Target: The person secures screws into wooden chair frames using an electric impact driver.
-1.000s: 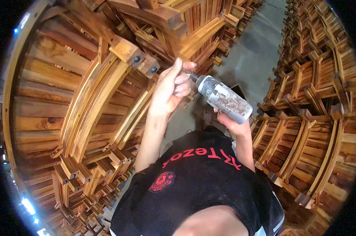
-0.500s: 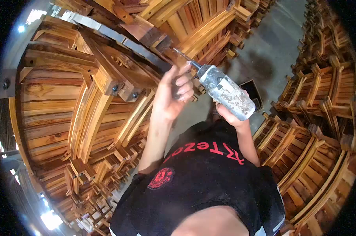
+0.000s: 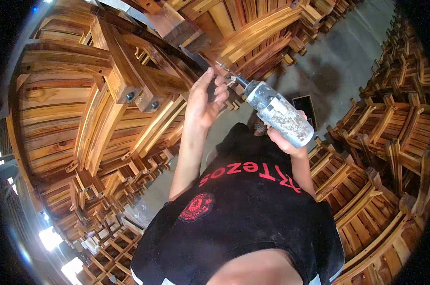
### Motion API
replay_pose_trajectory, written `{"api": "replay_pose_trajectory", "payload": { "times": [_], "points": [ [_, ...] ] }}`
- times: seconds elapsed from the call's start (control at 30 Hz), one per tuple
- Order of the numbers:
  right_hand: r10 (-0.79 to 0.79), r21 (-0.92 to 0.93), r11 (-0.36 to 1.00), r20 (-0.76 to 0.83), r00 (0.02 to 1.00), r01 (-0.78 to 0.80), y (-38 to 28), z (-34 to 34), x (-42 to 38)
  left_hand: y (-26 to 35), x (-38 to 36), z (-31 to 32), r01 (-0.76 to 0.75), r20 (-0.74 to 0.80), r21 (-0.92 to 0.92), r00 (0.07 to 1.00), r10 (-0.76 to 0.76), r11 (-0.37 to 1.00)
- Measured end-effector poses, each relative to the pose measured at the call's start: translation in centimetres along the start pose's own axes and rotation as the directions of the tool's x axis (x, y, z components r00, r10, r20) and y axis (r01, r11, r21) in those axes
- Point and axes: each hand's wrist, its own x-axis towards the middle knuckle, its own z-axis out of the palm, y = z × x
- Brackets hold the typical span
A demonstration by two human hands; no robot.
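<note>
A worn, pale-scuffed power drill (image 3: 284, 114) is gripped in my right hand (image 3: 291, 142), whose fingers are mostly hidden under its body. Its long thin bit (image 3: 226, 67) points up and left toward the squared end of a dark wooden beam (image 3: 191, 40). My left hand (image 3: 206, 100) is open beside the bit, index finger extended and the others loosely bent, with no object visible in the palm. Left of that hand, two wooden leg ends (image 3: 139, 99) carry dark round fittings.
Slatted wooden furniture (image 3: 58, 123) rises close on my left. More slatted pieces (image 3: 357, 190) stand in rows on the right. A dark open box (image 3: 304, 108) lies on the grey concrete floor (image 3: 348, 52), beyond the drill.
The drill and my right hand have shifted slightly right in view. My left hand's fingers have straightened and moved a little away from the bit. The surrounding furniture has shifted with the camera.
</note>
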Motion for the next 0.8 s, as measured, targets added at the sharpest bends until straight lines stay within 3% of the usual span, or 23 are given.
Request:
{"api": "replay_pose_trajectory", "payload": {
  "times": [0.17, 0.47, 0.6, 0.8],
  "points": [
    [-0.127, -0.118, 0.984, 0.065, 0.99, 0.134, 1.0, -0.1, 0.0, 0.9, -0.3, 1.1, -0.036, -0.034, 0.043, 0.999, 0.038, 0.998],
    [-0.048, 0.009, 0.999, 0.008, 0.999, 0.048, 1.1, 1.2, -0.2, 2.5, -0.4, 0.5, 0.041, 0.029, -0.006, 0.999, -0.041, 0.999],
    [-0.024, 0.012, 1.0, 0.037, 0.999, 0.024, 1.2, 1.2, -0.3, 2.8, -0.4, 0.6, 0.067, 0.071, 0.065, 0.995, -0.072, 0.996],
    [0.047, -0.031, 0.998, 0.035, 0.998, -0.046, 3.4, 1.4, -2.5, 2.6, -0.6, 1.3, 0.082, -0.021, 0.178, 0.997, -0.08, 0.981]
  ]
}}
